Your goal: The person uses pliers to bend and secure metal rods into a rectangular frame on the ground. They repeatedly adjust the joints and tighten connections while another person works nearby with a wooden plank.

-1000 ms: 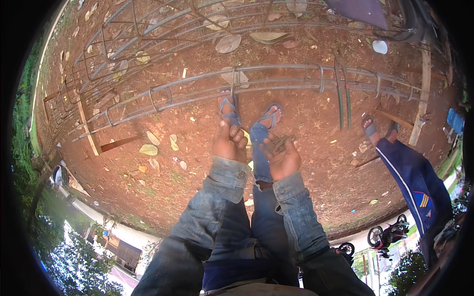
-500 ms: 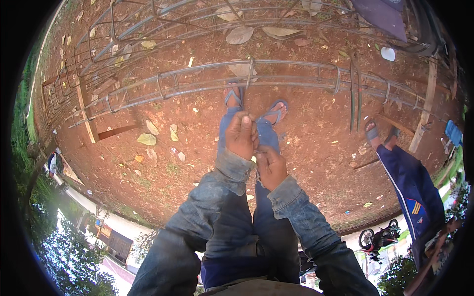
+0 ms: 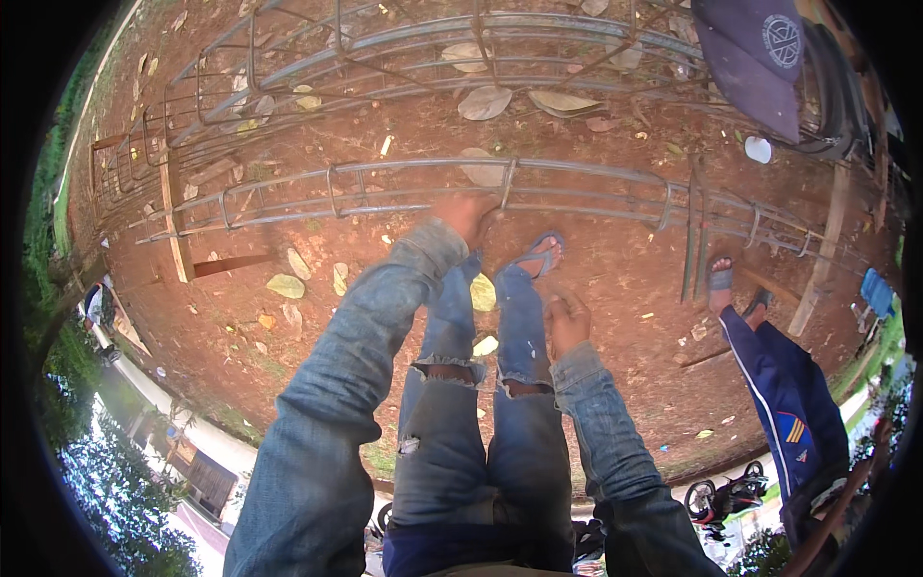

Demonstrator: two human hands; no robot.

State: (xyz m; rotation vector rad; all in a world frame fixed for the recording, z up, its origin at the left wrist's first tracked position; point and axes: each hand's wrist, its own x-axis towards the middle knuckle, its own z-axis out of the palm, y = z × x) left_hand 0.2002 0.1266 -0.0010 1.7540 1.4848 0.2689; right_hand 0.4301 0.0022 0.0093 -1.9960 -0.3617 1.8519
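Stretched forward since the earlier frames, when both hands hovered together over the knees, the left hand now reaches out to the near rebar cage, the long frame of steel bars and stirrups lying across the red dirt ground just ahead of the person's feet. Its arm in a denim sleeve runs almost straight from the lower edge up to the cage, and the hand is blurred with motion; it appears to touch a bar beside one stirrup, but whether its fingers are closed round the steel cannot be told. The right hand has drawn back and sits lower, above the right knee of the torn jeans, fingers curled loosely inward with nothing in them, forearm bent and close to the body. One foot in a blue sandal rests just short of the cage. Beyond lies a second, larger rebar cage among dry leaves, and a wooden batten crosses under the left ends. To the right, another person's leg in navy track trousers and a sandalled foot stand well apart.
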